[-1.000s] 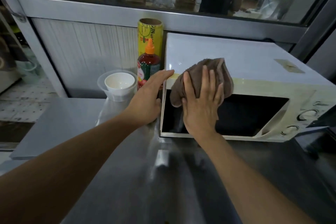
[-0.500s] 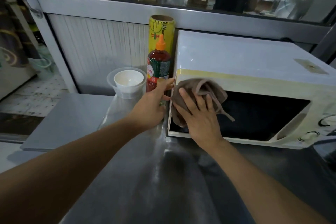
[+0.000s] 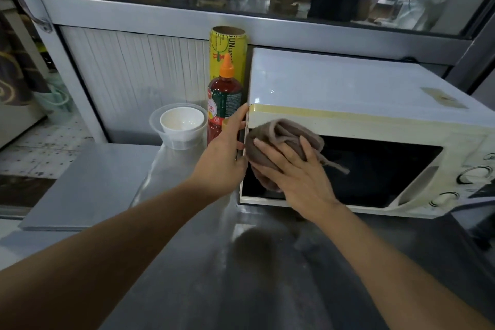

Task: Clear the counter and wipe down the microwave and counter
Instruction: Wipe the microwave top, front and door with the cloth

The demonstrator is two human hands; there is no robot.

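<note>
Now the step is wiping the front of the microwave (image 3: 348,115), which sits at the back right of the desk (image 3: 187,276). The right hand (image 3: 297,177) presses a brown cloth (image 3: 270,139) flat on the top left corner of the dark door. Its fingers are spread out straight on the cloth, so this grip is not clenched; it only pushes. A loose string of the cloth hangs down over the glass. The left hand (image 3: 225,158) rests on the left edge of the microwave, with straight fingers along the side, to keep the box from sliding. To do this well, I think the right hand should push hard enough to rub off dirt, but not so hard that the box moves back. It should go in long rows from the left edge to the knobs, so no spot is missed. The yellowed strip above the door likely needs extra rubbing. The left hand should stay put while the other one rubs. A sauce bottle (image 3: 225,102), a yellow tube (image 3: 227,53) and a white cup (image 3: 182,123) in a clear tub (image 3: 158,126) stand close by at the back of the desk, so the left arm must not bump them.
</note>
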